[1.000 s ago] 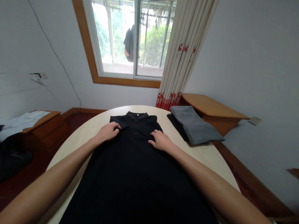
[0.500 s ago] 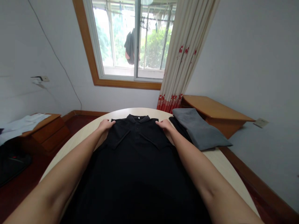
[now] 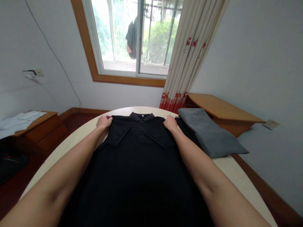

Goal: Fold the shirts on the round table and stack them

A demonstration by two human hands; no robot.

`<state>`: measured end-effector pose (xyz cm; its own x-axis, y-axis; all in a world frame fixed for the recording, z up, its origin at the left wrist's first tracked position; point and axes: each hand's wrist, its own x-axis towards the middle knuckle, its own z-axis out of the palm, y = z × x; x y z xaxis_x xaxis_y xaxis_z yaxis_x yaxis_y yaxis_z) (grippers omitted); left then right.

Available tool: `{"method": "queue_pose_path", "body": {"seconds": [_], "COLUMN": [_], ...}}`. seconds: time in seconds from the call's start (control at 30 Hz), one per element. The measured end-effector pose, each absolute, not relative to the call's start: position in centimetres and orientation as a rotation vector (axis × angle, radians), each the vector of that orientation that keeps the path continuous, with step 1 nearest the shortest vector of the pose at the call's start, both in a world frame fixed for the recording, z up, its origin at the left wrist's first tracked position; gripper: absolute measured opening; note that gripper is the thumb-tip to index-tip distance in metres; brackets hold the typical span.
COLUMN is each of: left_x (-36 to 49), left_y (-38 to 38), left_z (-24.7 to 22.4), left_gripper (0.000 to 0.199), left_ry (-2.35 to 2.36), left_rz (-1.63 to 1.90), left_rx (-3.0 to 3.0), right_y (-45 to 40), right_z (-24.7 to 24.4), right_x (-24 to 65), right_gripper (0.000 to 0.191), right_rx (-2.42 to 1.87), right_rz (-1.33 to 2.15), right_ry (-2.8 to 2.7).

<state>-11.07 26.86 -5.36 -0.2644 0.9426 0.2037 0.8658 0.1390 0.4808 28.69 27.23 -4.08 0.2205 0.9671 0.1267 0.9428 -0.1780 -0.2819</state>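
Note:
A black polo shirt (image 3: 139, 157) lies front up on the pale round table (image 3: 61, 148), its collar at the far side and both short sleeves folded inward over the chest. My left hand (image 3: 104, 122) pinches the shirt's left shoulder edge. At the opposite shoulder, my right hand (image 3: 170, 123) has its fingers closed on the black cloth. The shirt's lower part runs toward me, too dark to make out its hem.
Folded grey cloth (image 3: 210, 132) lies over black cloth at the table's right, overhanging the edge. Beyond it stands a wooden desk (image 3: 224, 107). A low wooden cabinet (image 3: 44, 132) with papers is at left; a curtain (image 3: 187, 53) hangs by the window.
Both hands keep hold of the shoulders and have shifted slightly apart, spreading the shirt's top a little wider. The view has tilted down slightly.

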Motion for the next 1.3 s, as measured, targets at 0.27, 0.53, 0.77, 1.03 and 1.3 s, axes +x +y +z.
{"method": "queue_pose_path", "body": {"seconds": [0.27,0.53,0.77,1.03,1.3], "left_x": [-6.8,-6.1,-8.3,-12.4,-12.3], "left_y": [22.8,26.1,20.6,8.9,2.8], "left_z": [-7.1,-6.7,-5.3,-4.4,-2.8], "left_gripper": [0.071,0.074,0.070,0.042,0.044], "left_ry": [2.140,2.121,2.376,2.140,1.794], "left_rz": [0.187,0.053,0.242,0.270,0.260], "left_rx": [2.237,2.207,2.088,1.932,1.470], "right_y": [23.9,27.8,17.9,0.9,-10.4], "right_z": [-7.0,-6.0,-3.4,0.2,0.9], "right_x": [26.9,26.6,21.2,12.8,4.1], "right_gripper": [0.065,0.066,0.047,0.029,0.069], "right_rx": [-2.083,-2.183,-1.776,-1.197,-1.204], "right_rz": [0.148,0.003,-0.225,0.283,0.668], "right_ry": [-2.196,-2.123,-2.221,-2.658,-2.924]}}
